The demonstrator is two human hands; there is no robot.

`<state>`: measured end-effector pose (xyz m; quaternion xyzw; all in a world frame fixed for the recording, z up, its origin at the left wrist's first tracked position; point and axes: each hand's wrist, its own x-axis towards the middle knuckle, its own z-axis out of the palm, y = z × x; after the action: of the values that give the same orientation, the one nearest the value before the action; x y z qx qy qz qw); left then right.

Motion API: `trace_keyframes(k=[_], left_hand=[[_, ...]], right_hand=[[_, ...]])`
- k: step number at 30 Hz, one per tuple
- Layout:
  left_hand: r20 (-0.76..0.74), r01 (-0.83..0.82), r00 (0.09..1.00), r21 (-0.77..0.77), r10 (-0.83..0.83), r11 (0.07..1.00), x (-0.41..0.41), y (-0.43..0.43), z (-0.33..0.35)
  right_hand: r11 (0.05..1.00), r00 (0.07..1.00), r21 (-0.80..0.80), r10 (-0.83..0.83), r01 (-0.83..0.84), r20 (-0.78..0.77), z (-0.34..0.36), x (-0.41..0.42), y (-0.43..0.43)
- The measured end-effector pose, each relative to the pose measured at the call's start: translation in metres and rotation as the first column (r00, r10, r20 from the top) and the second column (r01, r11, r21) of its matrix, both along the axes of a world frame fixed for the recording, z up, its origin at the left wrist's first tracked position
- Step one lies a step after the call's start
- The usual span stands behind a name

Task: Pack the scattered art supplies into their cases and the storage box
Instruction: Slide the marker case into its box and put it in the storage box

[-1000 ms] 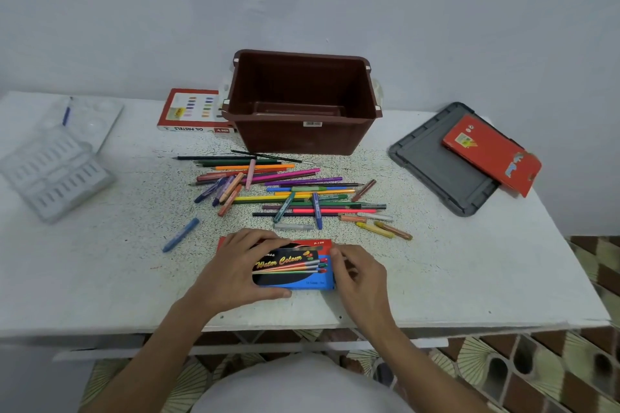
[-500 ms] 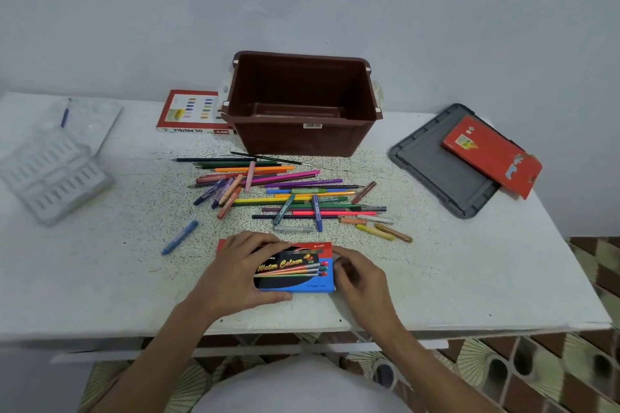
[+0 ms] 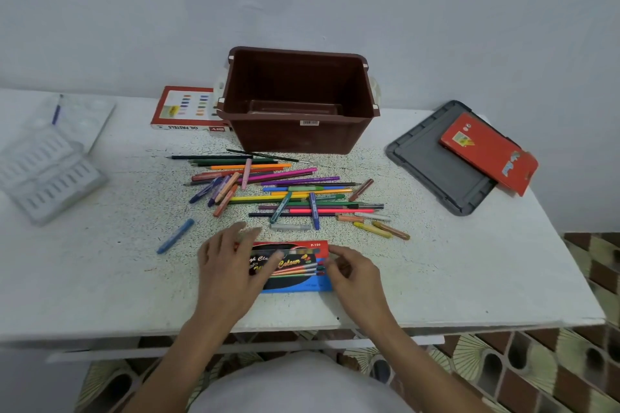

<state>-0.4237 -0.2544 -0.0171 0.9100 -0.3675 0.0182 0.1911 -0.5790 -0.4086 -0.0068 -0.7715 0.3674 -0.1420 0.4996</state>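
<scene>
Steadying the pen case [image 3: 302,258] at the near edge of the tabletop [image 3: 436,271], your left hand [image 3: 231,273] lies flat-fingered on it; your right hand [image 3: 352,275] pinches its right end. Opening appears in hand; next, free the end flap, then load the scattered pens [image 3: 288,198].

Scattered pens [image 3: 288,194] lie between open brown box [image 3: 295,139] and flat pen case [image 3: 298,260]

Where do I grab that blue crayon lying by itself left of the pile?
Pinch the blue crayon across its middle, on its two long sides, coming down from above. It lies flat and slanted on the table, apart from the pile, so both sides are free. The left hand, on the water colour pen case, is nearest.
</scene>
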Motion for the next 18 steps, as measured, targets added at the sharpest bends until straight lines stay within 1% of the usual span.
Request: trace_keyframes(k=[2,4,6,9,11,14,18], left_hand=[[-0.105,-0.195,0.974,0.046,0.199,0.98,-0.007,-0.002,0.004],[-0.226,-0.268,0.932,0.097,0.283,0.959,-0.012,-0.008,0.009],[-0.276,-0.258,0.925,0.049,0.262,0.965,-0.015,-0.012,0.014],[-0.392,-0.222,0.909,-0.171,0.14,0.96,-0.013,-0.017,0.023],[-0.466,-0.221,0.881,-0.243,0.086,0.945,-0.011,-0.02,0.029],[-0.503,-0.261,0.859,-0.274,0.094,0.926,-0.008,-0.021,0.027],[-0.526,-0.336,0.826,-0.169,0.203,0.927,-0.005,-0.018,0.021]], right_hand=[[0.999,1.0,0.035,0.001,-0.001,-0.011,0.0,0.002,-0.002],[0.999,1.0,0.043,-0.003,0.005,-0.029,0.0,0.004,-0.004],[1.0,0.999,0.01,-0.008,0.008,-0.045,0.002,0.004,-0.008],[0.997,0.994,-0.027,-0.07,0.068,-0.081,0.006,-0.001,-0.022],[0.992,0.987,-0.057,-0.115,0.109,-0.113,0.01,-0.005,-0.035],[0.991,0.983,-0.106,-0.092,0.076,-0.16,0.018,-0.007,-0.047],[0.984,0.975,-0.179,-0.064,0.025,-0.214,0.021,-0.006,-0.045]])
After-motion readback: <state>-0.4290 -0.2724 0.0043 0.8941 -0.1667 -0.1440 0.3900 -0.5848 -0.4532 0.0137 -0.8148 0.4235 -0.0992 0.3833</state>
